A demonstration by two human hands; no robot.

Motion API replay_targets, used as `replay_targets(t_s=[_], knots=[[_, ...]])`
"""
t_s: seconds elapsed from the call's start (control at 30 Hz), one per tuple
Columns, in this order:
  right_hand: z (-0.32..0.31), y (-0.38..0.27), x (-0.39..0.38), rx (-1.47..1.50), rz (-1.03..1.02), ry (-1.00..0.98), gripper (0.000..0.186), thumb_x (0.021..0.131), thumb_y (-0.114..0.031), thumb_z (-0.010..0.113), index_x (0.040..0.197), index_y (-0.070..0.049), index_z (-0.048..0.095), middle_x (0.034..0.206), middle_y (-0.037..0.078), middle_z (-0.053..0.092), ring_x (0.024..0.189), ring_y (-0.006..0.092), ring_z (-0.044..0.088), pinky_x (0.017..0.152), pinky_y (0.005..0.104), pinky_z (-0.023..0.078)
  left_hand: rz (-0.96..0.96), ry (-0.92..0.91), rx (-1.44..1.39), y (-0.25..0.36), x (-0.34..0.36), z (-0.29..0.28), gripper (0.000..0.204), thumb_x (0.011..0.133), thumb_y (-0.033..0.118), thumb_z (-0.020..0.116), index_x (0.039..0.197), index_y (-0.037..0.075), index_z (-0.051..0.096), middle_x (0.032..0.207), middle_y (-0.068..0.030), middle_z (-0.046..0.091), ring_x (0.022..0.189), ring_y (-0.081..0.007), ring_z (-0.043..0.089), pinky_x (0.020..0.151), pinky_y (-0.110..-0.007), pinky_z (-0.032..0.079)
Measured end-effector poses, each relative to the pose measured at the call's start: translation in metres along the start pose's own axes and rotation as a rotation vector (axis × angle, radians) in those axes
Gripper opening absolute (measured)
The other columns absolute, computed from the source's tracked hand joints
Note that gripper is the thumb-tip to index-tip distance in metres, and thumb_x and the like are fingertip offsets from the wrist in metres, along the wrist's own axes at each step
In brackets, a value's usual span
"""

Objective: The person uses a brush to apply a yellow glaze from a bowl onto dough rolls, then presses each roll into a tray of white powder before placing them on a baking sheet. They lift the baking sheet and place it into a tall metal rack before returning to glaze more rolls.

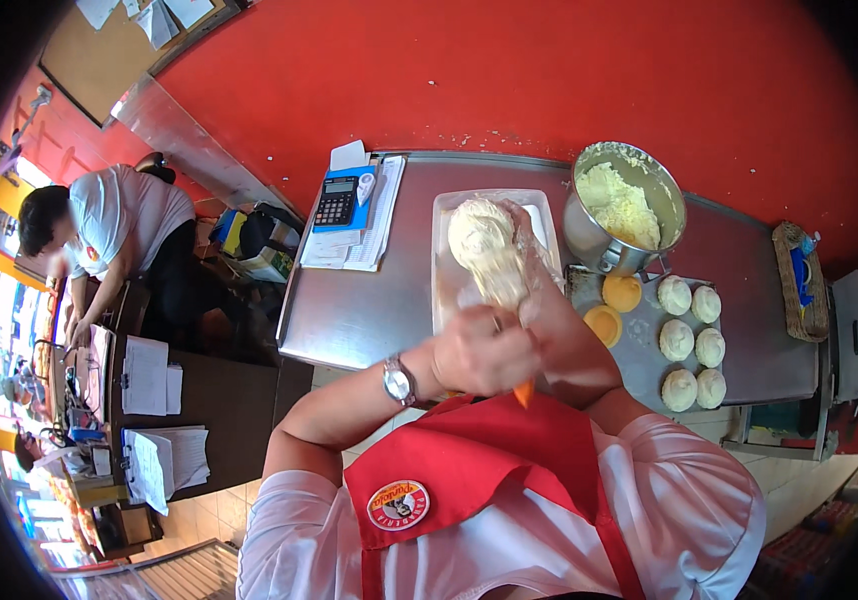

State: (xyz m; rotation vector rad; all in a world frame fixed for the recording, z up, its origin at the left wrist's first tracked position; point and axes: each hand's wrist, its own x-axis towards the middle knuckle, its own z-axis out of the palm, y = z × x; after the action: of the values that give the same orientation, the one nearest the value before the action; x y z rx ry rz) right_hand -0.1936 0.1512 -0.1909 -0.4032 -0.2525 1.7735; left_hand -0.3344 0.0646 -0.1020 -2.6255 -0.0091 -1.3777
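My left hand (pixel 487 352), with a watch on its wrist, is closed in a fist, crossing close to my right forearm. An orange tip (pixel 524 393) pokes out below the fist; the kind of thing it belongs to is hidden. My right hand (pixel 527 225) reaches to a large mound of pale cream (pixel 480 232) over a whitish rectangular tub (pixel 440 290); its fingers do not show clearly. Between the mound and my left fist the cream is smeared by motion. To the right, several cream-topped cakes (pixel 677 340) and two plain golden ones (pixel 621 292) sit on a metal tray (pixel 639 345).
A steel bowl (pixel 589 235) of pale yellow mixture stands behind the tray, near the red wall. At the table's left lie a calculator (pixel 336 201) and papers (pixel 374 240). A wicker basket (pixel 802 290) is at the right end. Another person (pixel 134 215) leans over a dark counter, left.
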Motion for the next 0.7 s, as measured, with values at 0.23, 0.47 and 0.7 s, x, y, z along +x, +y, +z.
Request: replay_targets(t_s=[0.23,0.47,0.7], knots=[[-0.008,0.006,0.022,-0.005,0.037,-0.033,0.037,0.089,-0.031,0.045,0.095,0.001,0.062,0.090,0.015,0.066,0.078,0.0260,0.067,0.069,0.0393,0.058,-1.418,0.822,-0.853,-0.143,-0.031,-0.036,0.016,0.088,0.014,0.061,0.076,0.005,0.054,0.064,-0.0011,0.054,0.050,-0.0101,0.050,0.045,-0.025,0.041],[-0.010,0.016,0.027,-0.100,-0.033,-0.116,0.040,0.090,-0.031,0.044,0.097,0.005,0.062,0.092,0.016,0.066,0.081,0.0249,0.066,0.072,0.0384,0.057,-1.558,0.911,-0.836,-0.118,-0.033,-0.018,0.020,0.086,0.014,0.064,0.074,0.008,0.050,0.059,-0.0010,0.050,0.041,-0.0069,0.042,0.036,-0.022,0.030],[-0.003,0.019,0.030,-0.079,-0.022,0.016,0.033,0.091,-0.024,0.046,0.098,0.004,0.061,0.092,0.015,0.066,0.081,0.0245,0.067,0.072,0.0367,0.058,-1.496,1.085,-0.938,-0.163,-0.074,-0.044,0.024,0.088,0.016,0.060,0.069,0.010,0.047,0.055,0.0023,0.045,0.038,-0.0061,0.038,0.035,-0.021,0.027]])
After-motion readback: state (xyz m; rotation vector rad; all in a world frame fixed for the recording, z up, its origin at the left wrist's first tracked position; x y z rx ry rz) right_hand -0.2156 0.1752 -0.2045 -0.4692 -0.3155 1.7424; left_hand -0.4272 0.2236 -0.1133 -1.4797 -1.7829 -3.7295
